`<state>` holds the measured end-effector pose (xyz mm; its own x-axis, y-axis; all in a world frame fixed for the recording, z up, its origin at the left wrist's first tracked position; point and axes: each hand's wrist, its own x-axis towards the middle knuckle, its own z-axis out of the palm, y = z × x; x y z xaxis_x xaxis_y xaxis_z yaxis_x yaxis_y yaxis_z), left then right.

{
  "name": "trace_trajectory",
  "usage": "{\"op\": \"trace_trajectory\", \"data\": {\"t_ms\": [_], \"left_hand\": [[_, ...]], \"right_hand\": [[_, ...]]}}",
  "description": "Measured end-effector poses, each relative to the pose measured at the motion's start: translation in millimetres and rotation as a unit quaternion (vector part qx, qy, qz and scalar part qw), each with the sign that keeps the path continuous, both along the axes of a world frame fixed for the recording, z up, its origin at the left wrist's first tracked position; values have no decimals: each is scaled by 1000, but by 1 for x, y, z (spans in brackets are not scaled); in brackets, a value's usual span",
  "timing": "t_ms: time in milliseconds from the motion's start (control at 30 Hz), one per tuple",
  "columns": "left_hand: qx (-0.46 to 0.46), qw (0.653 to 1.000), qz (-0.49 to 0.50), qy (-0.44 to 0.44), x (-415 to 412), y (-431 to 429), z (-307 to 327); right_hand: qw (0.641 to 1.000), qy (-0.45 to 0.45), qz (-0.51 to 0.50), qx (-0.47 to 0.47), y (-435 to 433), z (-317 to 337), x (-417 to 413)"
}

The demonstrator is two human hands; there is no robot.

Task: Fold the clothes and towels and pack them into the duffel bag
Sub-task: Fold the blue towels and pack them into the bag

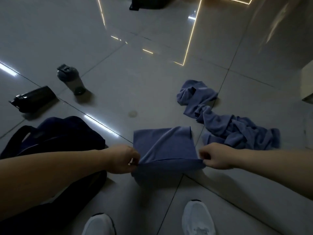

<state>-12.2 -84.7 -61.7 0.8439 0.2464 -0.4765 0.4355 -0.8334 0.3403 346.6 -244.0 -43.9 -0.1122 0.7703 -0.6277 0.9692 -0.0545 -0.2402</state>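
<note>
Two hands work one blue towel (166, 146). The left hand (123, 159) and the right hand (213, 156) each pinch a near corner, holding that edge up while the far part drapes toward the floor (152, 82). A second towel (228, 122) lies crumpled just to the right. One dark duffel bag (64, 133) sits left. Beyond it are two bottles, one grey bottle (71, 79) upright and one black bottle (32, 99) on its side. Two white shoes (99, 224) show below. A dark shape (149, 3) at the top edge may be another bag.
</note>
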Motion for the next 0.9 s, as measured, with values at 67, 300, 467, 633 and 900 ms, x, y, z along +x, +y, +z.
{"op": "trace_trajectory", "data": {"t_ms": [67, 300, 467, 633, 900], "left_hand": [[-14, 1000, -19, 4, -2, -3, -8], [-49, 994, -86, 42, -5, -22, -27], [-69, 993, -82, 52, -2, -31, -34], [-28, 999, 21, 32, 13, 2, -2], [141, 964, 171, -149, 14, 63, 167]], "right_hand": [[1000, 5, 9, -11, -5, -7, -5], [999, 3, 24, -38, -31, -31, -17], [998, 12, 14, -62, -35, -39, -21], [998, 36, -38, 24, -7, -8, -13], [934, 0, -162, 318, 45, 153, 8]]}}
